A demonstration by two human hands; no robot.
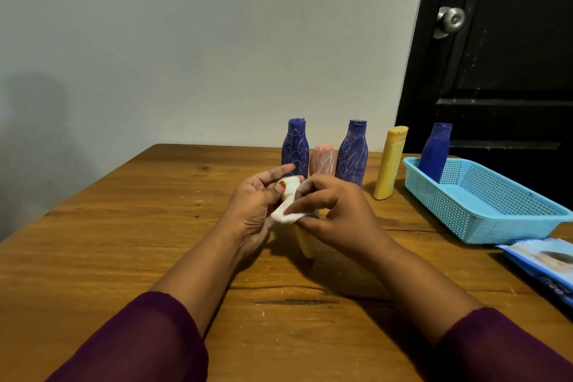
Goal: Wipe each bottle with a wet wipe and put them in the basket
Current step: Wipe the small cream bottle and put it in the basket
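My left hand (257, 205) holds a cream bottle (302, 242) above the table, thumb curled on its cap. My right hand (335, 211) pinches a white wet wipe (286, 215) against the bottle's upper part. Behind my hands stand two blue bottles (295, 149) (352, 153) with white scribbles, a pink bottle (323, 160) with scribbles between them, and a yellow bottle (389, 163) to their right. A light blue basket (496, 220) sits at the right and holds one clean blue bottle (435, 152) upright in its far corner.
A blue pack of wet wipes (539, 267) lies at the table's right edge, just in front of the basket. The wooden table (124, 242) stands against a pale wall. A black door with a metal knob (451, 20) is at the right rear.
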